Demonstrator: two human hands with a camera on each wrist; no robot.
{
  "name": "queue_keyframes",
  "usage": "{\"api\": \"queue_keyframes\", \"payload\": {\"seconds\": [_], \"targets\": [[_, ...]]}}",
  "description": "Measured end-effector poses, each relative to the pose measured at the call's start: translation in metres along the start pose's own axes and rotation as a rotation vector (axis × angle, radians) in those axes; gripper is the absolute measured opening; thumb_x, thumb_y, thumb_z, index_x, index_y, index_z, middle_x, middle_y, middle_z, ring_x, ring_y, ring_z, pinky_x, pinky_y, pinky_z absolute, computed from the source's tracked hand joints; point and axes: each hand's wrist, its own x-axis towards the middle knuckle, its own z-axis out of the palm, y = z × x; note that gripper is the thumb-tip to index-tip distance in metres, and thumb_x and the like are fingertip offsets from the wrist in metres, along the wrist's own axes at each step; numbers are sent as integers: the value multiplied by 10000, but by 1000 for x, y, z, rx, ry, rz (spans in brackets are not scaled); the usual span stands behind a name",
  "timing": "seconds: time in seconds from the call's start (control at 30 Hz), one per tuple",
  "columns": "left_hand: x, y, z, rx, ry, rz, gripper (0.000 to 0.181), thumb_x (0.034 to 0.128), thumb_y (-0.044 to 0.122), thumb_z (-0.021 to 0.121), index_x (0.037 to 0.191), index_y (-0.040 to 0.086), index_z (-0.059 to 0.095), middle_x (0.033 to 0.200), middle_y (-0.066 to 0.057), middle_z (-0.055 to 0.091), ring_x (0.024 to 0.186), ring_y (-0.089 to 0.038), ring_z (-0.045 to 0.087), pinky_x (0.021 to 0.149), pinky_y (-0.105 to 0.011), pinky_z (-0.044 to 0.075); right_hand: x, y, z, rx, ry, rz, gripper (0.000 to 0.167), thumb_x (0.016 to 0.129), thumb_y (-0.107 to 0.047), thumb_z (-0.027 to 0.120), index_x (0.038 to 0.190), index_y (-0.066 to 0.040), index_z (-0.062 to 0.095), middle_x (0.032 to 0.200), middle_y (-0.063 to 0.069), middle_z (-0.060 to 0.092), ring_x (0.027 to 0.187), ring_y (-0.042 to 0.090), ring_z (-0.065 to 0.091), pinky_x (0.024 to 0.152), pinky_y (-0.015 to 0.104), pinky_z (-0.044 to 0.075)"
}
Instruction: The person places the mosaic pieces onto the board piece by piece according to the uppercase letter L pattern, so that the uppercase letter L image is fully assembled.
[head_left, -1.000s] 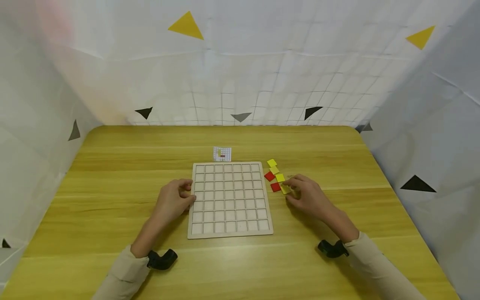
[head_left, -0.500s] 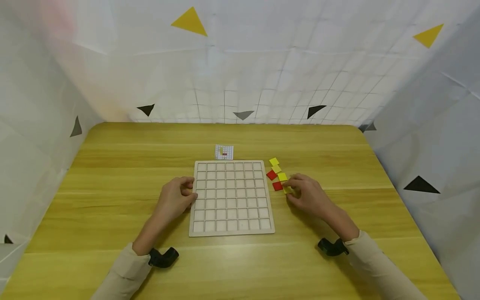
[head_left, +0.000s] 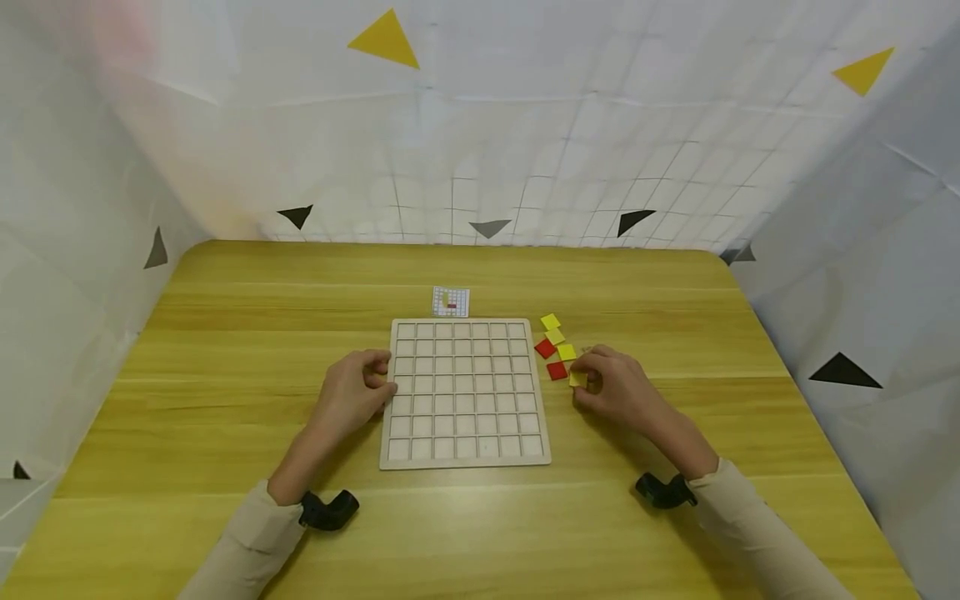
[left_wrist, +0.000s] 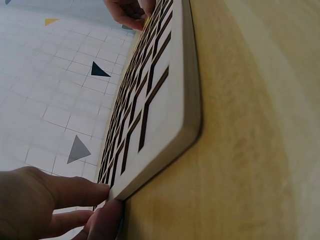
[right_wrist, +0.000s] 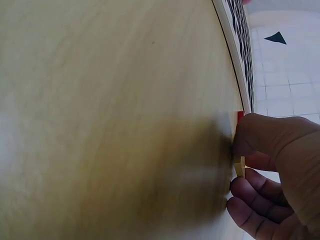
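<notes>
A square wooden board with a grid of shallow cells lies on the table. My left hand holds the board's left edge; in the left wrist view its fingertips meet the rim near a corner. To the right of the board, my right hand pinches a yellow square tile between thumb and fingers. The right wrist view shows that tile tilted up from the tabletop, partly hidden by the hand. Beside it lie two red tiles, one nearer and one farther, and several yellow tiles.
Behind the board lies a small printed card with a grid and coloured squares on it. The wood-patterned table ends at white sheets with triangle marks on the back and sides. Both wrists carry black camera mounts.
The right fingers have drawn the nearest yellow tile slightly away from the other tiles and tilted it. The left hand stays at the board's edge. The head view has shifted a little.
</notes>
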Motion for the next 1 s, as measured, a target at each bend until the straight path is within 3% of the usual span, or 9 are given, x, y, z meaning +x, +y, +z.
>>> {"api": "queue_keyframes", "payload": {"seconds": [0.43, 1.0], "targets": [[0, -1, 0, -4, -5, 4, 501, 867, 10, 737, 1343, -13, 583, 1130, -151, 618, 911, -247, 673, 590, -301, 572, -7, -3, -5, 30, 27, -25, 241, 758, -47, 793, 991, -34, 731, 860, 28, 576, 727, 166, 521, 613, 296, 457], [0, 0, -1, -3, -21, -5, 498, 876, 12, 731, 1349, -10, 576, 1138, -154, 619, 925, -254, 673, 598, -308, 573, -18, -23, -9, 58, 53, -86, 269, 738, -4, 810, 993, -39, 730, 911, 36, 600, 779, 198, 567, 637, 305, 498]]}}
